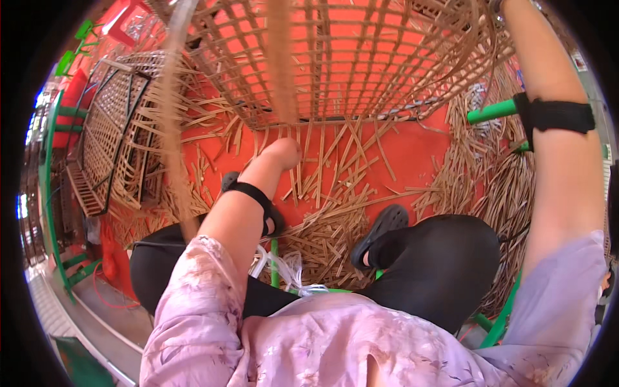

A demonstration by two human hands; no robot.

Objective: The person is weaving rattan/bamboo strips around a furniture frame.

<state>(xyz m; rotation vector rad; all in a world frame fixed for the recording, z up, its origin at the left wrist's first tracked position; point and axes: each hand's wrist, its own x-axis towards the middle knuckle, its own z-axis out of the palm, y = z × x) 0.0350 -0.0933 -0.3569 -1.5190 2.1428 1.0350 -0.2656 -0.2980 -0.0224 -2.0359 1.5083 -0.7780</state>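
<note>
A large open-weave basket panel of brown cane strips (348, 58) stands in front of me, its lower edge near the red floor. My left hand (284, 153) is just below that edge, rounded and curled, its fingertips hidden. A blurred tan strip (278, 58) hangs close in front of the weave, with its lower end near this hand; whether the hand grips it is unclear. A second blurred strip (171, 109) runs down on the left, passing near my left forearm. My right arm reaches up along the right side to the panel's upper corner, where the hand leaves the picture.
Cut strips (329, 248) litter the red floor (412, 155). A thick bundle of long strips (503, 180) lies on the right, beside a green bar (493, 111). Further woven panels (116, 129) lean at left, near a green frame (48, 187). Clear plastic (290, 267) lies between my knees.
</note>
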